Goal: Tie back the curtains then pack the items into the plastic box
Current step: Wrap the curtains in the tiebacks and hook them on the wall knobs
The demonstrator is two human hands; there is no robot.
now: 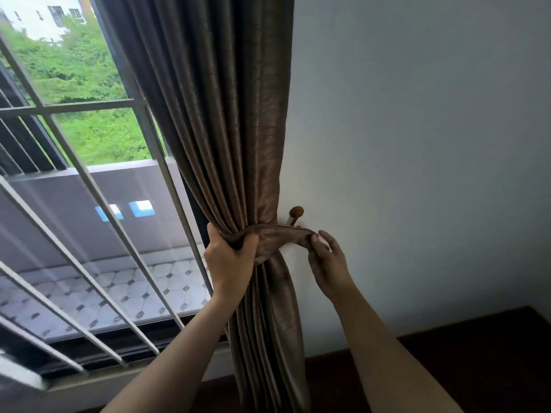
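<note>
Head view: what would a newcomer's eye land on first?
The brown curtain, gathered at centre beside the white wall. The left hand grips it at the tieback, while the right hand pinches the tieback's end just below a wooden knob. To the left, window bars cross green trees.

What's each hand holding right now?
Left hand: grips the gathered brown curtain at the tieback.
Right hand: pinches the tieback's free end, just below the wooden wall knob.

We see a brown cloth curtain (226, 120) with a faint sheen, a matching cloth tie-back (280, 236), a smooth wooden knob (297, 212), a matt white wall (417, 144), pale metal window bars (89, 180).
</note>
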